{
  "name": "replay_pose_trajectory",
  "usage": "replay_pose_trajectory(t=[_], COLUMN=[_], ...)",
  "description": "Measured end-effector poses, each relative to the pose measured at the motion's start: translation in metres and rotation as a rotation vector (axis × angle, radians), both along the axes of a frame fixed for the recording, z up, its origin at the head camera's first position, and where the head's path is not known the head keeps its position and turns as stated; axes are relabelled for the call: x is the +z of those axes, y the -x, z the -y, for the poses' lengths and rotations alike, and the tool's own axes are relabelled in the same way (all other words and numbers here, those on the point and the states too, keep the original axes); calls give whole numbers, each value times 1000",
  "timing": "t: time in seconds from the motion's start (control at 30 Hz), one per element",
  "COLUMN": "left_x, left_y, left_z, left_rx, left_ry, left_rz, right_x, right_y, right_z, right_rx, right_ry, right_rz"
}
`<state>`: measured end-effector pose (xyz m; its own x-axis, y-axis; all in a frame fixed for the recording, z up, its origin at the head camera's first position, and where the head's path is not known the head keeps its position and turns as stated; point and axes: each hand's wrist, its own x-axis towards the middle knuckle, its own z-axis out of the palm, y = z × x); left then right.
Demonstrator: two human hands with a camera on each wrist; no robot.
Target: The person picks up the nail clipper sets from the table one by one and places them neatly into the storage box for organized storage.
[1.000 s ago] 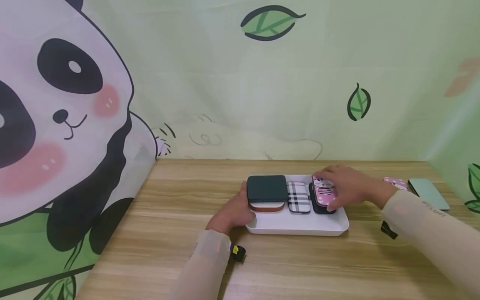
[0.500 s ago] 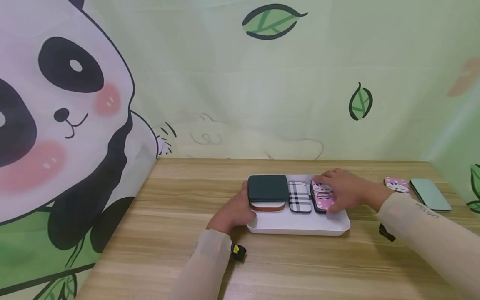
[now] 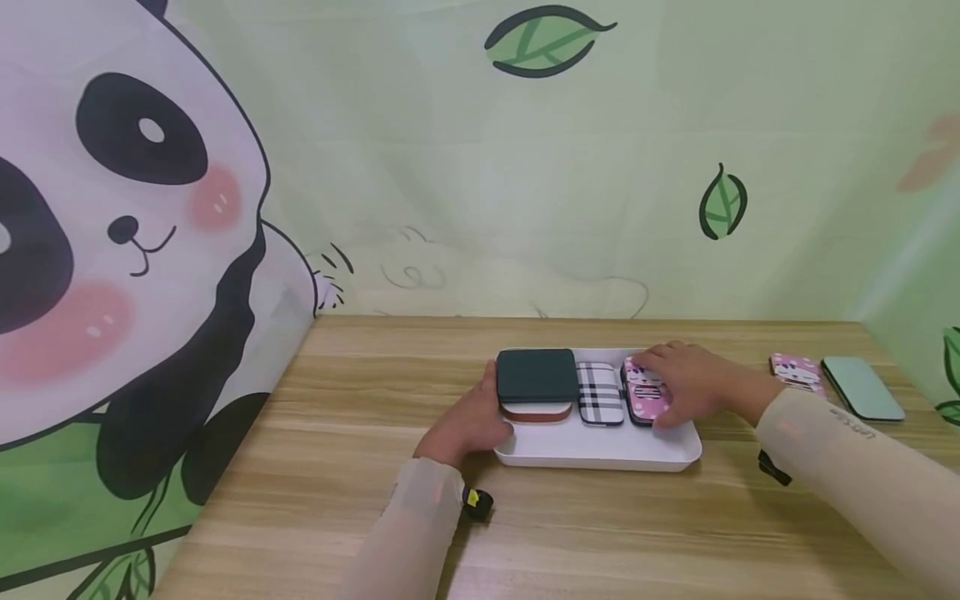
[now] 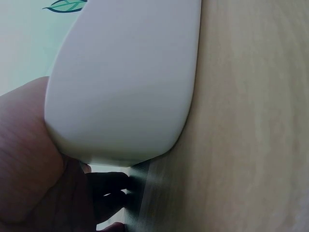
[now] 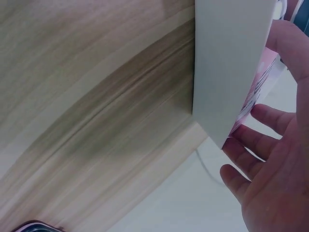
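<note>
A white tray (image 3: pixel 600 454) stands on the wooden table. My left hand (image 3: pixel 468 422) grips its left end, with the thumb at the front corner; the left wrist view shows that hand against the tray's outer wall (image 4: pixel 125 72). At the tray's right end, my right hand (image 3: pixel 697 379) holds a small flat pink cartoon-print case (image 3: pixel 643 400) by its edges, thumb in front, fingers behind. The pink case lies over a black one, now mostly covered. In the tray's left part a dark green case (image 3: pixel 537 375) tops a white and brown stack (image 3: pixel 536 412). A black-and-white plaid case (image 3: pixel 600 393) lies between.
On the table (image 3: pixel 315 500) right of the tray lie another pink cartoon-print case (image 3: pixel 795 371) and a mint-green case (image 3: pixel 862 389). My right sleeve passes just in front of them. A printed panda cloth (image 3: pixel 450 208) forms the backdrop.
My right hand has brought the pink case slightly down and level over the black case, which showed more before. My left hand has stayed on the tray.
</note>
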<state>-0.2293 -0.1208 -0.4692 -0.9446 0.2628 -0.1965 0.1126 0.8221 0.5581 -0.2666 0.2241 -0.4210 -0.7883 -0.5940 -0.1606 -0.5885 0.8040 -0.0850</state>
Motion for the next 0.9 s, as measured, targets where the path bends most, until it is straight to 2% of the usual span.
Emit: replay_pose_trajectory(t=[0.6, 0.9], left_x=[7, 5], left_y=[-4, -3], left_z=[-2, -2], left_rx=[7, 7], left_ry=[8, -3], left_rz=[21, 19], right_x=[-3, -5], right_y=[1, 0], right_z=[-4, -4], right_rx=[-37, -41], right_ry=[2, 16], right_rz=[55, 59])
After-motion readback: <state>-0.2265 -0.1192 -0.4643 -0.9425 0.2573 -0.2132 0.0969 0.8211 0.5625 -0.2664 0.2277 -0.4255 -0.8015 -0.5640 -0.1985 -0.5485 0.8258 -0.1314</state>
